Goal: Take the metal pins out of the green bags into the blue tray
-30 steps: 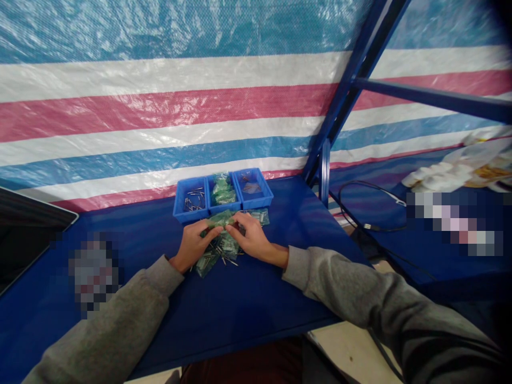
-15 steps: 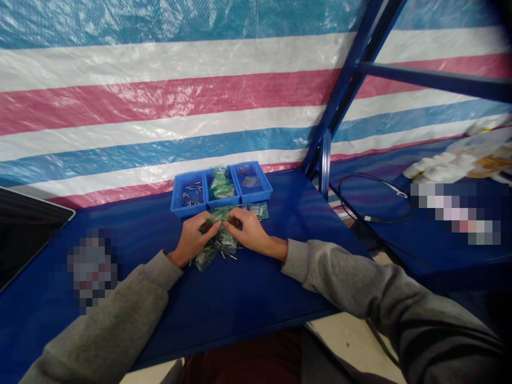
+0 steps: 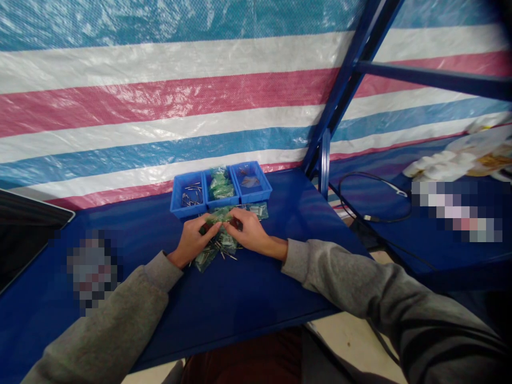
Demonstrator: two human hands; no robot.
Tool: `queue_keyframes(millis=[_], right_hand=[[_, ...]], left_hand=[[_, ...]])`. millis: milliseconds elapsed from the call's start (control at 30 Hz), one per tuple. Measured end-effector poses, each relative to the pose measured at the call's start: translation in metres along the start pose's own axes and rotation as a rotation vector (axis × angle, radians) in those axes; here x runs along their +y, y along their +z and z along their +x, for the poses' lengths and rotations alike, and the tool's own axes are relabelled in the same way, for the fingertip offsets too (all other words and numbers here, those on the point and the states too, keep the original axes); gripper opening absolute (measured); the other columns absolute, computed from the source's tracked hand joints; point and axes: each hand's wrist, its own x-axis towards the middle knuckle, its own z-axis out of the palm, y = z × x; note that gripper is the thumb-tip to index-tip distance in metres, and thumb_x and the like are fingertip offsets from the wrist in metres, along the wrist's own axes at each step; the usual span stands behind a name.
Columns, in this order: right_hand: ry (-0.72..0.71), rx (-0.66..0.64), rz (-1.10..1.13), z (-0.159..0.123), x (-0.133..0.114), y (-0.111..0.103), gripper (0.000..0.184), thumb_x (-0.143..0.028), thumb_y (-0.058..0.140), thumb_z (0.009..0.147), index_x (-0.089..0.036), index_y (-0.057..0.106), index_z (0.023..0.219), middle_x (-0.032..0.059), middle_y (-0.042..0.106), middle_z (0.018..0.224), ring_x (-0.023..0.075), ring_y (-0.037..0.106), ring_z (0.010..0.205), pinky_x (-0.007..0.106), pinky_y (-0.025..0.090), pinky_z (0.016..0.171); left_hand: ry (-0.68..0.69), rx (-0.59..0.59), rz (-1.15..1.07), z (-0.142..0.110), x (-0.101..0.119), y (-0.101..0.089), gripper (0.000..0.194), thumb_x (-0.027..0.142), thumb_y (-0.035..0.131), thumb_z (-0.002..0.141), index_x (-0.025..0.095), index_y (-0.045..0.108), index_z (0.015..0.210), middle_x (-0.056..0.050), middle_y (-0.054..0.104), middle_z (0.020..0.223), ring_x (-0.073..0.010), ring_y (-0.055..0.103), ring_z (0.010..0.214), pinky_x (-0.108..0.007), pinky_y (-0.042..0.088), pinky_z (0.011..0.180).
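My left hand [image 3: 195, 236] and my right hand [image 3: 248, 230] pinch a green plastic bag [image 3: 219, 215] between them, thumbs close together in front of it. Both hands are closed on its edges. Under and in front of them lie more green bags [image 3: 205, 258] with thin metal pins [image 3: 228, 255] loose on and around them. Another flat bag [image 3: 262, 211] rests just beyond my right hand. Right behind stand three joined blue bins: metal pins lie in the left bin [image 3: 176, 205], green bags fill the middle bin [image 3: 224, 202], and a few small items are in the right bin [image 3: 263, 193].
The blue table [image 3: 240, 298] carries a dark screen-like panel [image 3: 32, 234] at the left and a blurred-out object [image 3: 93, 269] beside my left sleeve. A blue metal frame [image 3: 326, 154] rises at the right. Beyond it are a black cable [image 3: 374, 216] and white rolls [image 3: 438, 166].
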Motion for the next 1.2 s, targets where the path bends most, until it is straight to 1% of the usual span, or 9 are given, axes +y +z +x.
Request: queue_keyframes(millis=[300, 633, 867, 1067, 1200], right_hand=[[0.031, -0.004, 0.038, -0.0011, 0.0001, -0.0003, 0.022, -0.025, 0.051, 0.081, -0.018, 0.041, 0.062, -0.0042, 0.041, 0.058, 0.0096, 0.039, 0.055, 0.022, 0.029, 0.055], [0.041, -0.018, 0.089, 0.0003, -0.0039, -0.0044, 0.023, -0.022, 0.051, 0.079, -0.018, 0.038, 0.061, -0.0053, 0.038, 0.056, 0.0083, 0.037, 0.053, 0.02, 0.027, 0.053], [0.039, -0.012, 0.089, -0.0007, -0.0035, -0.0039, 0.021, -0.024, 0.05, 0.08, -0.018, 0.041, 0.062, -0.0052, 0.038, 0.056, 0.0085, 0.037, 0.053, 0.02, 0.027, 0.054], [0.041, -0.011, 0.072, -0.0005, 0.0005, -0.0022, 0.019, -0.024, 0.05, 0.08, -0.017, 0.042, 0.064, -0.0051, 0.04, 0.057, 0.0081, 0.038, 0.053, 0.02, 0.027, 0.053], [0.04, -0.016, 0.08, -0.0009, 0.0023, -0.0029, 0.019, -0.025, 0.05, 0.08, -0.017, 0.043, 0.064, -0.0055, 0.04, 0.056, 0.0078, 0.039, 0.052, 0.02, 0.027, 0.053]], left_hand=[[0.02, -0.04, 0.034, 0.0002, -0.0049, 0.001, 0.024, 0.036, 0.05, 0.085, 0.016, 0.061, 0.078, -0.001, 0.063, 0.071, -0.0116, 0.056, 0.061, -0.023, 0.043, 0.061], [-0.004, -0.103, 0.055, 0.0009, -0.003, 0.0011, 0.026, 0.035, 0.047, 0.087, 0.015, 0.062, 0.079, -0.001, 0.063, 0.073, -0.0111, 0.057, 0.063, -0.022, 0.043, 0.064], [0.0, -0.092, 0.064, 0.0023, -0.0008, 0.0003, 0.027, 0.036, 0.047, 0.086, 0.015, 0.062, 0.08, -0.001, 0.064, 0.072, -0.0115, 0.057, 0.062, -0.022, 0.043, 0.062], [-0.005, -0.099, 0.091, 0.0022, -0.003, 0.0017, 0.028, 0.037, 0.046, 0.087, 0.015, 0.062, 0.08, -0.001, 0.063, 0.072, -0.0115, 0.056, 0.061, -0.022, 0.041, 0.062], [-0.01, -0.12, 0.092, 0.003, -0.0026, 0.0026, 0.029, 0.037, 0.045, 0.088, 0.015, 0.062, 0.079, 0.001, 0.061, 0.067, -0.0108, 0.055, 0.059, -0.021, 0.039, 0.06]])
